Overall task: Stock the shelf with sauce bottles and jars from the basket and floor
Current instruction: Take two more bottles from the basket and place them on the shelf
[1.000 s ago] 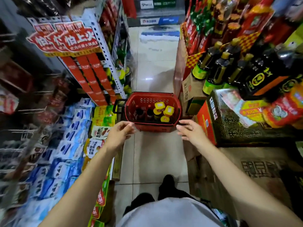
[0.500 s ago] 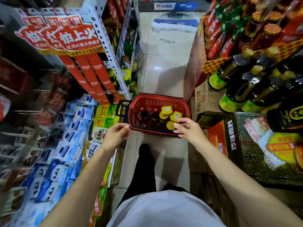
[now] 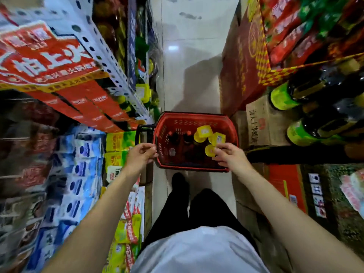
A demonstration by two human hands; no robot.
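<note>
One large item first, asks the reader: what is (a), and where is it?

Legend: (a) Red plastic basket [image 3: 197, 117] with slotted walls and a black handle [image 3: 143, 129] on its left side. It stands on the pale tiled floor [image 3: 187, 75] of the aisle, ahead of the person's feet.

Reader: And the smaller items?

Legend: (b) Right hand [image 3: 231, 157] reaches over the near rim, fingertips on the nearest lid of three yellow-lidded jars [image 3: 204, 133]; whether they pinch it cannot be told. (c) Left hand [image 3: 140, 157] is just beside the left rim, fingers loosely curled, holding nothing. (d) The jars cluster right of centre in the basket. (e) Two dark bottles [image 3: 174, 137] with red caps stand to their left. One second earlier both hands were short of the near rim, touching no lid.
</note>
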